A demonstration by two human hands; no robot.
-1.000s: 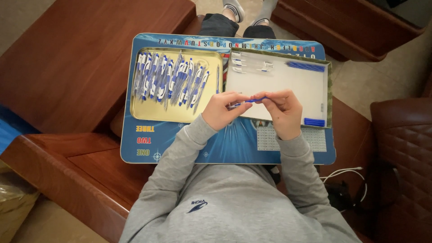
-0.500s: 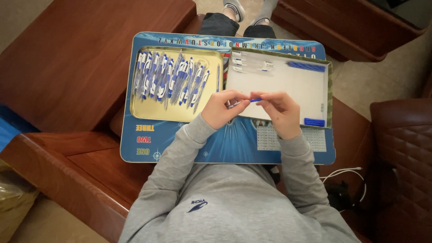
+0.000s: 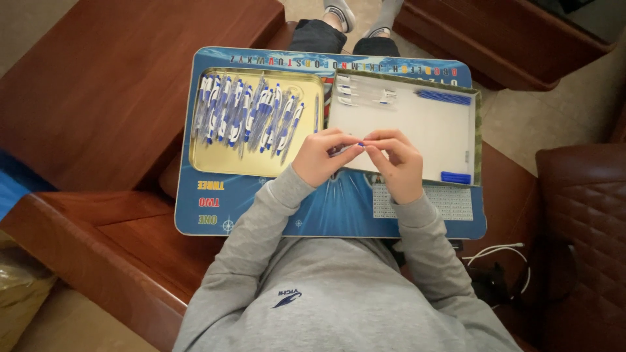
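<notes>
Dark wooden furniture surrounds a blue lap board (image 3: 261, 208) carrying a gold tray (image 3: 215, 156) of blue-and-white pens (image 3: 248, 114) and a white box (image 3: 424, 130). Left hand (image 3: 323, 156) and right hand (image 3: 398, 163) meet at the box's near-left corner, fingers pinched on a small blue pen part (image 3: 360, 144). Being so small, it could slip from that pinch and drop off the board.

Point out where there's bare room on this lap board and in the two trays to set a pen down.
Free: the white box floor, between the parts along its far wall and the hands; the blue board's near strip, below the gold tray; and that tray's near edge. Crowded: the gold tray's far part, packed with blue-and-white pens, and the spot where both hands hold a pen.
</notes>
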